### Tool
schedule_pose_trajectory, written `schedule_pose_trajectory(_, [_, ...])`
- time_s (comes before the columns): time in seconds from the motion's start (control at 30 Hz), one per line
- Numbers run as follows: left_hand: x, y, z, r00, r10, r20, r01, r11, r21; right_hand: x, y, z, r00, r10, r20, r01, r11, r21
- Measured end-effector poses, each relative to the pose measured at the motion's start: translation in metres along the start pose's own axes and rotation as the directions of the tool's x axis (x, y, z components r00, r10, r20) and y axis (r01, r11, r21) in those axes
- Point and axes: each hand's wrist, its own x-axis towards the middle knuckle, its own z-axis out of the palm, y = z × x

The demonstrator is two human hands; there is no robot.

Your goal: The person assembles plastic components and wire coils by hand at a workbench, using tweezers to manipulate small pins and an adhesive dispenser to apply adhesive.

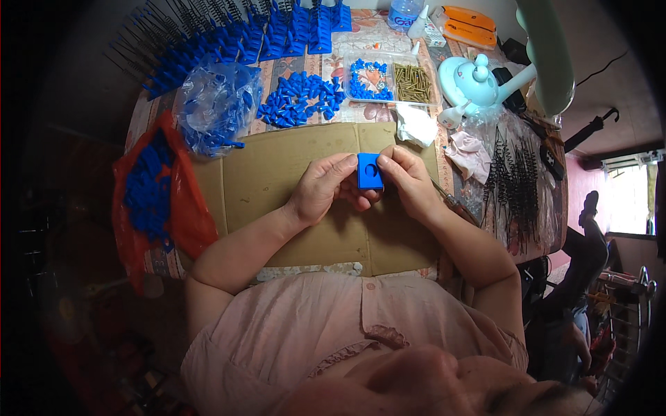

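Between my two hands, over the cardboard sheet (291, 236), is a small blue plastic block (370, 179) with a round hole in its face. My left hand (325, 186) grips its left edge, thumb at the top left corner and fingers curled behind and below. On the other side, my right hand (408, 177) pinches the block's upper right edge between thumb and fingers. Part of the block's back is hidden by my fingers.
Beyond the cardboard lie loose blue cone-shaped pieces (298, 100) and a clear divided box (388, 101) of blue and brass-coloured parts. A red bag (198, 225) of blue pieces sits left; black coiled springs (517, 187) lie right. Blue stands (277, 38) with black springs line the back left.
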Motion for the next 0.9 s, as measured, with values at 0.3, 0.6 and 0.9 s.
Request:
schedule_pose_trajectory(0.3, [0.001,-0.002,-0.002,0.997,0.035,-0.062,-0.023,0.981,0.192,-0.001,0.003,0.002,0.998,-0.038,0.042,0.041,0.997,-0.067])
schedule_pose_trajectory(0.6, [-0.003,-0.002,0.005,0.973,0.217,-0.081,-0.174,0.915,0.364,-0.004,0.003,0.007,0.996,-0.082,0.044,0.082,0.996,-0.016])
schedule_pose_trajectory(0.9, [-0.003,-0.002,0.002,0.982,0.18,-0.059,-0.15,0.93,0.335,-0.005,0.001,0.006,0.994,-0.049,0.093,0.047,0.998,0.029])
